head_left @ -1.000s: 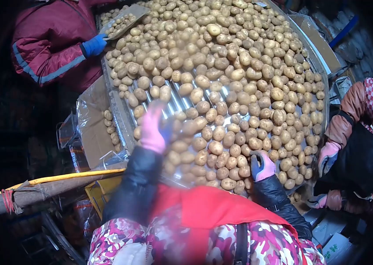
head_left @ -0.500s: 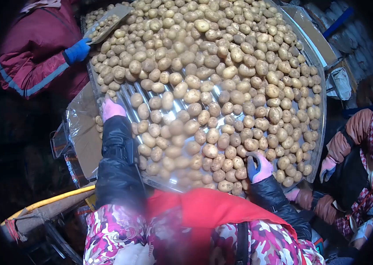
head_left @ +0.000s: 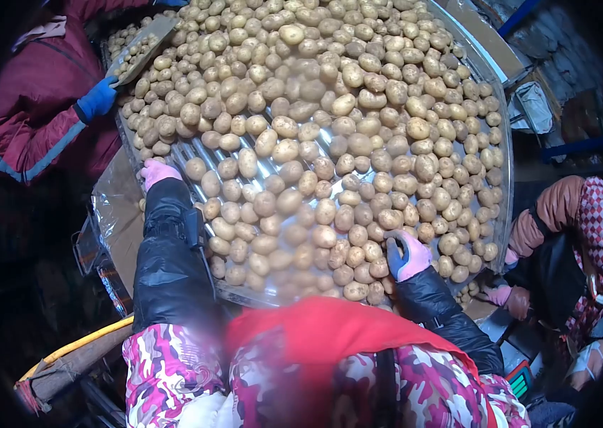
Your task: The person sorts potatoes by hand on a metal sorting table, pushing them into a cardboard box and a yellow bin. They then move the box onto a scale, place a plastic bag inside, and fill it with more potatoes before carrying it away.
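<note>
Many potatoes [head_left: 422, 169] cover a table with a surface of shiny metal bars [head_left: 188, 151] at its left. My left hand [head_left: 159, 173], in a pink glove, is at the table's left edge, beside the outermost potatoes and above a cardboard flap [head_left: 119, 214]. Its fingers point left and are mostly hidden by the back of the hand. Near the front right, my right hand [head_left: 412, 257], in a pink and dark blue glove, rests among potatoes. Its thumb and fingers curve apart, with no potato visible between them.
A co-worker in a dark red coat [head_left: 37, 107] at the left has a blue-gloved hand [head_left: 98, 98] on a tray of small potatoes [head_left: 146, 46]. Another person's checked sleeve [head_left: 601, 221] shows at the right. A yellow bar [head_left: 80, 342] lies at the lower left.
The view has shifted, so the table and potatoes appear farther left. My left hand has drawn out past the table's left edge. My right hand stays near the front potatoes, its fingers spread wider.
</note>
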{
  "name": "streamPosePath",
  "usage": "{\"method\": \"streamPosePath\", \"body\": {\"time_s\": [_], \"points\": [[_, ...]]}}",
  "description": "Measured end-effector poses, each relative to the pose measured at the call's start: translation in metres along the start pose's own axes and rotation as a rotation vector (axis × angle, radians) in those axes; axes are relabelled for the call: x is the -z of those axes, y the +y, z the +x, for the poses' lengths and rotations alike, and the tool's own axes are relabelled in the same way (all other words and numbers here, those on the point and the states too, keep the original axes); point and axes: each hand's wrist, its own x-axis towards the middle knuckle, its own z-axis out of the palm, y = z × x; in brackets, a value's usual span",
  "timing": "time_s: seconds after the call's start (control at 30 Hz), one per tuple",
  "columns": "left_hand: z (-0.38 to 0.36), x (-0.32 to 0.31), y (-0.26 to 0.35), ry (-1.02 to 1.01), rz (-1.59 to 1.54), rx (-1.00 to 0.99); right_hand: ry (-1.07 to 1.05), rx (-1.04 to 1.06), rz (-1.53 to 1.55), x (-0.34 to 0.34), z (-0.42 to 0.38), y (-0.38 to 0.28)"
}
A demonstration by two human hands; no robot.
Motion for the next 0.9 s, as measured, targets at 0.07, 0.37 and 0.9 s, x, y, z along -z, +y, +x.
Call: {"method": "streamPosePath", "body": {"time_s": [0.07,0.37,0.9], "points": [[-0.005,0.001,-0.005,-0.009,0.015,-0.080,0.007,-0.002,-0.020,-0.002,0.000,0.002],[-0.017,0.002,-0.010,-0.068,-0.010,-0.022,0.008,0.047,0.023,0.003,-0.003,0.002],[-0.043,0.022,-0.025,-0.237,0.070,-0.217,-0.180,0.121,0.341,0.021,-0.017,-0.015]]}}
